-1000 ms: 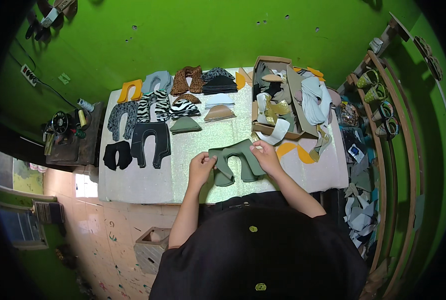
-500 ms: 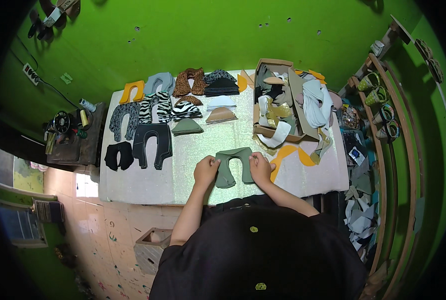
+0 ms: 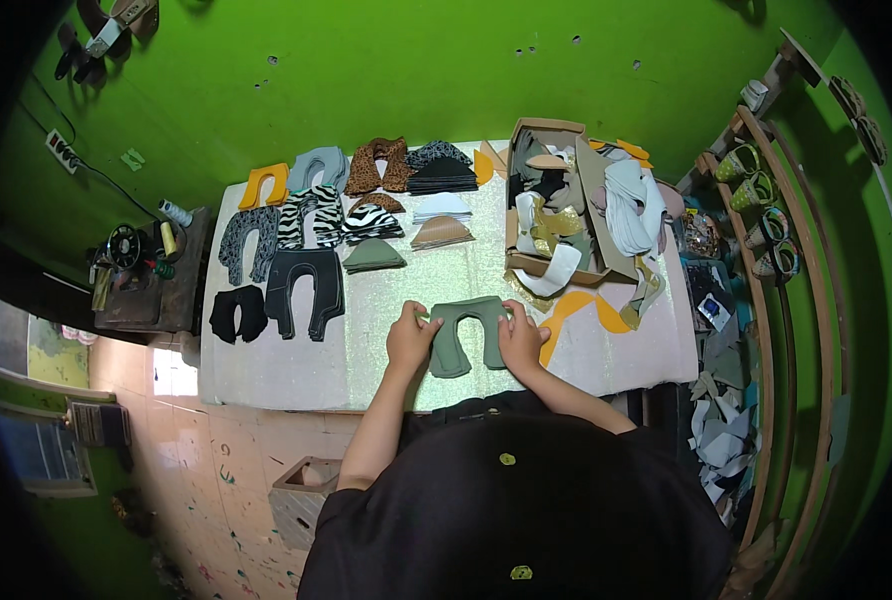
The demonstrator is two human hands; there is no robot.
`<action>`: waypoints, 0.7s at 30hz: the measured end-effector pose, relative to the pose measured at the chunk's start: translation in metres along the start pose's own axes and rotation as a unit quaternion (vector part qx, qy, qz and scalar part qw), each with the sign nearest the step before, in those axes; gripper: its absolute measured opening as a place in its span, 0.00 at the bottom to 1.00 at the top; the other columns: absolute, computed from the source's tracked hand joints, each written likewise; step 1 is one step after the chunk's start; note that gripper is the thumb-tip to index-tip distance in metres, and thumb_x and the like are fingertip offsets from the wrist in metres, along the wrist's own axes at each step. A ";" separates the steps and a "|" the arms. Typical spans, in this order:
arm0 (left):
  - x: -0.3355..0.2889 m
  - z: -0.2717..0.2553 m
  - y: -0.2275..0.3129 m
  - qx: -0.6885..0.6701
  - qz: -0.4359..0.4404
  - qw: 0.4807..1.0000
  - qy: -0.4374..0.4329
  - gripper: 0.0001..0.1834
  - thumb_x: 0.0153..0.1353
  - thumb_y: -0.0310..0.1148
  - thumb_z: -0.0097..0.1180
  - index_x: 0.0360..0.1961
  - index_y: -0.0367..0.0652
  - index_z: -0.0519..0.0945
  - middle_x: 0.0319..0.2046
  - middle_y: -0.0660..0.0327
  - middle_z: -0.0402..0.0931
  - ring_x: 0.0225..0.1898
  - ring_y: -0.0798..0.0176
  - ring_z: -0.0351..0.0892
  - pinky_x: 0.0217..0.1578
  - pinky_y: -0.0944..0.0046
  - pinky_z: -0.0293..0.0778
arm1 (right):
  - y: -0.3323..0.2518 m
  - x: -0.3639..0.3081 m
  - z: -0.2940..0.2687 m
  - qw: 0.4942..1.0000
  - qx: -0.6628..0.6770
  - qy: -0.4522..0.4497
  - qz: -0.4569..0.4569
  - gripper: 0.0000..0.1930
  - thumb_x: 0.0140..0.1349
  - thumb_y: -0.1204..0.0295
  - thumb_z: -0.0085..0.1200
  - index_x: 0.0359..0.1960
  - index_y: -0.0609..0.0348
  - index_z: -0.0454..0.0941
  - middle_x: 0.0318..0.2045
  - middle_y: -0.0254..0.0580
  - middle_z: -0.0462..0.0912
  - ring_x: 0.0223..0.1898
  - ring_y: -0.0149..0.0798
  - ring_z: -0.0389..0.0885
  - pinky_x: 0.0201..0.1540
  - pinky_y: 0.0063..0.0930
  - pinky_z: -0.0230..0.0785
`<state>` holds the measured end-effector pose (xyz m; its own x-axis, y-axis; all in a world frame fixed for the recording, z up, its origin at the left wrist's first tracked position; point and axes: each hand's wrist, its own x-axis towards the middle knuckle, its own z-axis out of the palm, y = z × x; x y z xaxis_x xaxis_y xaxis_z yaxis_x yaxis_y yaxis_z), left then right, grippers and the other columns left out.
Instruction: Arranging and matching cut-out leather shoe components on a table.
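A stack of olive-green U-shaped cut pieces [image 3: 450,348] lies at the table's near middle, its gap facing me. My left hand [image 3: 409,337] grips its left edge, fingers bent against the side. On the opposite edge, my right hand [image 3: 520,338] holds the stack the same way. Just right of that hand lies a yellow-orange curved piece [image 3: 561,322]. Beyond the stack, to the left, sits a pile of green half-round pieces [image 3: 375,255]. Whatever parts of the fingertips go under the stack are hidden.
Sorted piles, including black U-shaped pieces [image 3: 306,290] and zebra-striped ones [image 3: 310,217], cover the table's left. A cardboard box [image 3: 588,262] of scraps stands right of middle. A sewing machine [image 3: 126,247] is at far left, a wooden rack [image 3: 781,340] with sandals at right.
The green stack's top edge has become straighter and its pieces lie more evenly together. My left-hand fingers have shifted slightly upward along its side; both hands stay at the stack.
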<state>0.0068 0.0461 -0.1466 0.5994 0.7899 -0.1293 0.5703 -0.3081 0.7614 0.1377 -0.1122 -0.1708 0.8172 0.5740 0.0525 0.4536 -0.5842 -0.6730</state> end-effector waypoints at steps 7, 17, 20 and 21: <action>-0.003 -0.003 -0.004 0.000 -0.026 0.999 -0.031 0.21 0.49 0.40 0.65 0.39 0.43 0.71 0.21 0.60 0.76 0.25 0.57 0.77 0.27 0.61 0.71 | -0.004 -0.002 -0.003 1.000 -0.005 -0.008 0.006 0.12 0.60 0.66 0.49 0.46 0.44 0.73 0.20 0.31 0.76 0.32 0.38 0.74 0.40 0.39 0.47; -0.012 0.001 0.012 0.096 0.228 0.964 0.100 0.14 0.51 0.31 0.60 0.40 0.42 0.74 0.32 0.56 0.75 0.37 0.54 0.74 0.40 0.57 0.69 | -0.015 -0.006 -0.014 0.992 -0.102 0.004 -0.070 0.14 0.58 0.67 0.49 0.46 0.43 0.74 0.44 0.33 0.76 0.44 0.38 0.70 0.45 0.42 0.47; -0.017 0.001 0.025 0.086 0.292 0.952 -0.020 0.14 0.55 0.28 0.52 0.44 0.41 0.74 0.43 0.52 0.74 0.48 0.48 0.71 0.47 0.53 0.66 | -0.024 -0.006 -0.016 0.978 -0.157 -0.020 -0.136 0.17 0.58 0.67 0.49 0.50 0.45 0.72 0.54 0.34 0.69 0.54 0.38 0.66 0.51 0.49 0.47; -0.018 0.006 0.028 0.086 0.293 0.952 -0.020 0.14 0.55 0.28 0.52 0.44 0.41 0.74 0.43 0.52 0.74 0.48 0.48 0.71 0.47 0.53 0.66 | -0.019 -0.005 -0.010 0.970 -0.162 -0.038 -0.178 0.19 0.58 0.67 0.49 0.53 0.46 0.70 0.56 0.36 0.68 0.58 0.38 0.63 0.53 0.52 0.47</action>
<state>0.0149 0.0205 -0.1269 0.8617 0.4364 0.2587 0.2136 -0.7747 0.5952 0.1290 -0.1096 -0.1504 0.5654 0.8059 0.1755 0.7999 -0.4839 -0.3548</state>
